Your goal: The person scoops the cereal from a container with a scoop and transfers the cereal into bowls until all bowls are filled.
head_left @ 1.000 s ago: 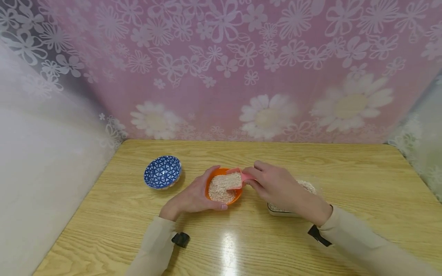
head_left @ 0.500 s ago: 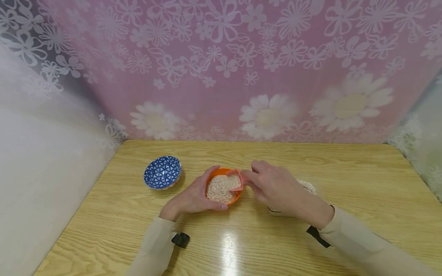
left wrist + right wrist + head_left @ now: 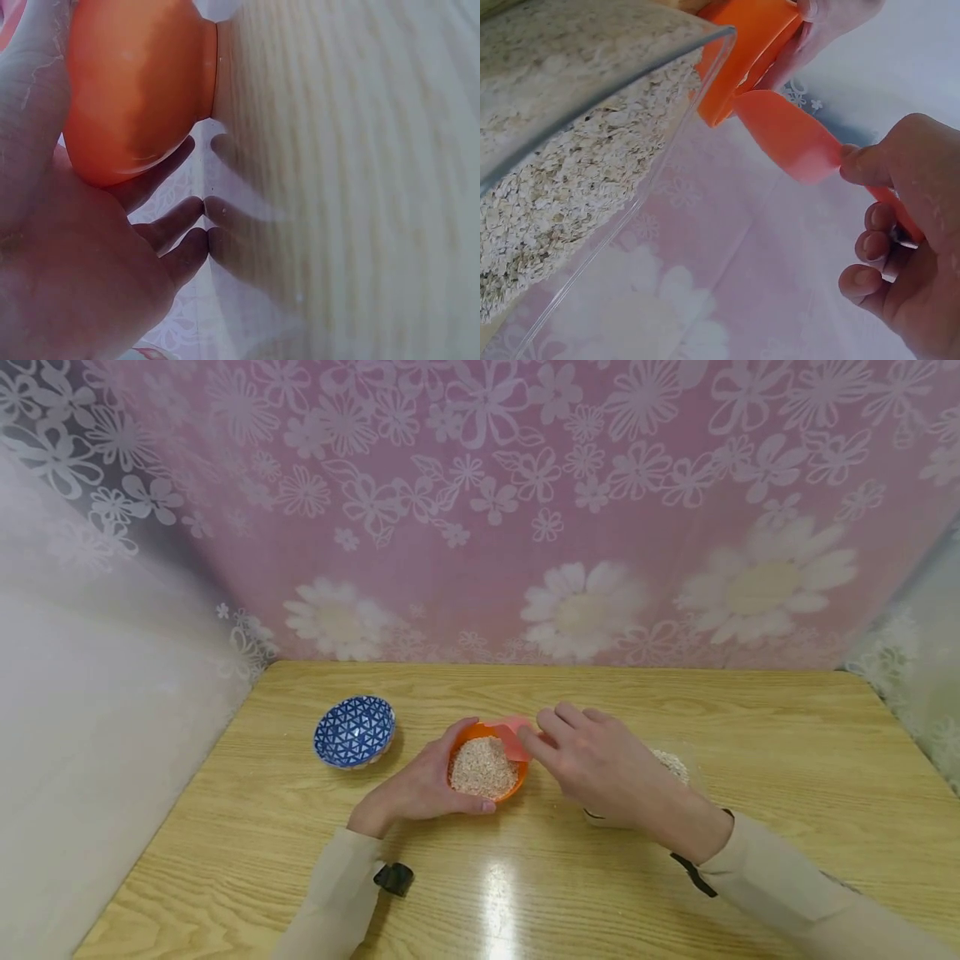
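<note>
My left hand (image 3: 420, 787) holds an orange bowl (image 3: 135, 82) from its left side, thumb on the near rim and fingers round the far side. The bowl's foot stands on the table in the left wrist view. Rolled oats (image 3: 482, 768) fill much of it. In my right hand (image 3: 600, 762) is a pink scoop (image 3: 791, 139), its handle pinched between thumb and fingers. The scoop is tipped over the bowl's right rim, its underside turned up in the head view. Beneath my right forearm stands a clear container (image 3: 724, 45) of oats, largely hidden from the head view.
A blue and white patterned bowl (image 3: 354, 732) sits at the left on the wooden table (image 3: 300, 893). A pink flowered curtain (image 3: 450, 568) hangs along the table's back edge.
My right hand has turned the scoop over, and the oats it carried have slid into the orange bowl. My left hand and the bowl have stayed in place.
</note>
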A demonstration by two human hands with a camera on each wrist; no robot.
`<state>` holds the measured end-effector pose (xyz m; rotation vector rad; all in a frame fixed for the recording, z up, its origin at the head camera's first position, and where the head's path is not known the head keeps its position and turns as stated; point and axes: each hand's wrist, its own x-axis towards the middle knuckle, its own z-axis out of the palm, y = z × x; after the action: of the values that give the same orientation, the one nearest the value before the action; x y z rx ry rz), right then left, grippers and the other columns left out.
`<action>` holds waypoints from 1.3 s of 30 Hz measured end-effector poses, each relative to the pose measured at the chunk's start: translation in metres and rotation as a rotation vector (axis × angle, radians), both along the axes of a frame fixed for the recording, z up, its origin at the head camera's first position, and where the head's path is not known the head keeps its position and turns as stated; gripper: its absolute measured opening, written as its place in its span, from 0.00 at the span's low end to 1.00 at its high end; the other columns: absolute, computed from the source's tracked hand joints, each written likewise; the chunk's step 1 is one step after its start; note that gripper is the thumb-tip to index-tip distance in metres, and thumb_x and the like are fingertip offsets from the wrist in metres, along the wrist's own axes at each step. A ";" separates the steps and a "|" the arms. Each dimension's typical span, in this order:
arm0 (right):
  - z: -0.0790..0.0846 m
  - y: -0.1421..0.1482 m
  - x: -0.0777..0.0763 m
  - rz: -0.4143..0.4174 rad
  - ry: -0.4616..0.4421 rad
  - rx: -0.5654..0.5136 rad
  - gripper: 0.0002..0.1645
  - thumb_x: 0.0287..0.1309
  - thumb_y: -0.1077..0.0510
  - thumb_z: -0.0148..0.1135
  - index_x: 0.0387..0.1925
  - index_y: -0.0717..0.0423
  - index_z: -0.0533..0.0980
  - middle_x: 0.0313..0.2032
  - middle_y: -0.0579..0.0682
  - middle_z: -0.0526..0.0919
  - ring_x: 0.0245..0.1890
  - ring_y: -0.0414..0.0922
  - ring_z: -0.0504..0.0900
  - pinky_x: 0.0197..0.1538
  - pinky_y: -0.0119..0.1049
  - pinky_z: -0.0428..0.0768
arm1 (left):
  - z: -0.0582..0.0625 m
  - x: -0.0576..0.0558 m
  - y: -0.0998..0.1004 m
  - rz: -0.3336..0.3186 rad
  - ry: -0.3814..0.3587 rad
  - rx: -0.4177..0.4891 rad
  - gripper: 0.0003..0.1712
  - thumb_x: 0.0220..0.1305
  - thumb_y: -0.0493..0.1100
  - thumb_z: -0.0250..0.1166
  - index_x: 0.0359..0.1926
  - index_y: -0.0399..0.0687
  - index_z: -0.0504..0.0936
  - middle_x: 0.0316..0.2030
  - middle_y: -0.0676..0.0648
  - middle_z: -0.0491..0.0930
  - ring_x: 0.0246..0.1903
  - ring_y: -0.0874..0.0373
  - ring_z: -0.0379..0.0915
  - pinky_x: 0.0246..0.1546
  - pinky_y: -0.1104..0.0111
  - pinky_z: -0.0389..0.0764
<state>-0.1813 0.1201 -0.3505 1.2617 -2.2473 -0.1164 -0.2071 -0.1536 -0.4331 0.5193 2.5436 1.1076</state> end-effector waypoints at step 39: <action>-0.033 0.052 -0.011 -0.095 -0.649 -0.618 0.12 0.65 0.63 0.67 0.50 0.53 0.83 0.44 0.46 0.88 0.32 0.33 0.77 0.34 0.30 0.80 | 0.007 0.003 -0.004 -0.037 0.009 -0.054 0.69 0.47 0.68 0.78 0.82 0.66 0.46 0.77 0.52 0.59 0.74 0.46 0.60 0.73 0.42 0.65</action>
<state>-0.1928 0.1724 -0.3834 0.9185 -2.5488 1.0064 -0.2044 -0.1573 -0.4266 0.5561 2.5530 1.0231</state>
